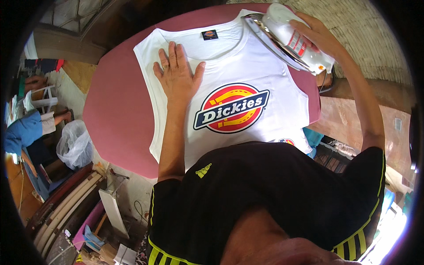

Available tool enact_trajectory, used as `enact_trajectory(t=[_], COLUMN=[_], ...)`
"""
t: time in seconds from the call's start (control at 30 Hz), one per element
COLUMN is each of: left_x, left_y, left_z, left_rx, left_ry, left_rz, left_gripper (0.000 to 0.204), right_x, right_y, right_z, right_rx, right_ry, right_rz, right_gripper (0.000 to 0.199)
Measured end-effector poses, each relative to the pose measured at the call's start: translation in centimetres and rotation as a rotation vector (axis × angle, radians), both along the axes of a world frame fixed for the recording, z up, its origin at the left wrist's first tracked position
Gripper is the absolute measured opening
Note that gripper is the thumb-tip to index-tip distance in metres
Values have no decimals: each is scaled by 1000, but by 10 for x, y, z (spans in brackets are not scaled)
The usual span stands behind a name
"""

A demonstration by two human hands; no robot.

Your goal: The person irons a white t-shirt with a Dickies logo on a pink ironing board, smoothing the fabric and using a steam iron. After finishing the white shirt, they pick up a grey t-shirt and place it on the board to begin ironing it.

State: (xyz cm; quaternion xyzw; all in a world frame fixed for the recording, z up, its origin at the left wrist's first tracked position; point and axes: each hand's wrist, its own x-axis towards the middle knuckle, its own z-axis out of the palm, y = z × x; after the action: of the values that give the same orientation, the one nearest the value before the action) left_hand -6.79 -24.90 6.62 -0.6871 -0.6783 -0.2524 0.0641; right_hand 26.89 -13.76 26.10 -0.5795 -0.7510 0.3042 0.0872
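Note:
A white sleeveless shirt (176, 132) with a red, yellow and dark blue printed emblem lies spread out, its neckline away from me. Flat on its upper left part rests my left hand (177, 73), fingers stretched and slightly apart, beside the neck opening. My right hand (311, 33) is wrapped round the handle of a white clothes iron (282, 37) at the shirt's far right shoulder. The iron's shiny metal soleplate edge faces the shirt; whether it touches the cloth I cannot tell. Beneath the shirt is a dark pink padded board (117, 101).
At the left, another person in a blue top (24, 132) sits near a translucent plastic bag (75, 143). Long rolls or boards (66, 210) lie at the lower left, by a pale upright panel (114, 214). A woven straw-coloured surface (371, 39) borders the far right.

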Motion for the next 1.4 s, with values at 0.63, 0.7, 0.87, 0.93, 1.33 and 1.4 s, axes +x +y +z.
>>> enact_trajectory(t=[0.63, 0.7, 0.87, 0.93, 1.33, 1.4], left_x=[47, 47, 51, 49, 21, 14], left_y=[54, 54, 57, 58, 98, 102], left_z=[-7, -7, -7, -8, 13, 15], left_rx=[-34, -45, -78, -15, 139, 84], left_ry=[119, 111, 112, 105, -97, -253], left_rz=[-197, -195, -188, -163, -189, -195], left_gripper=[79, 79, 81, 69, 24, 22], right_x=[-47, -53, -23, -28, -21, -29], right_y=[24, 23, 13, 7, 38, 40], right_z=[-77, -68, -100, -87, -32, -21], right_rx=[429, 351, 378, 292, 207, 123], right_ry=[-51, -79, -74, -77, 6, -28], right_rz=[-55, -49, -90, -76, 312, 412], right_gripper=[41, 43, 51, 51, 45, 45])
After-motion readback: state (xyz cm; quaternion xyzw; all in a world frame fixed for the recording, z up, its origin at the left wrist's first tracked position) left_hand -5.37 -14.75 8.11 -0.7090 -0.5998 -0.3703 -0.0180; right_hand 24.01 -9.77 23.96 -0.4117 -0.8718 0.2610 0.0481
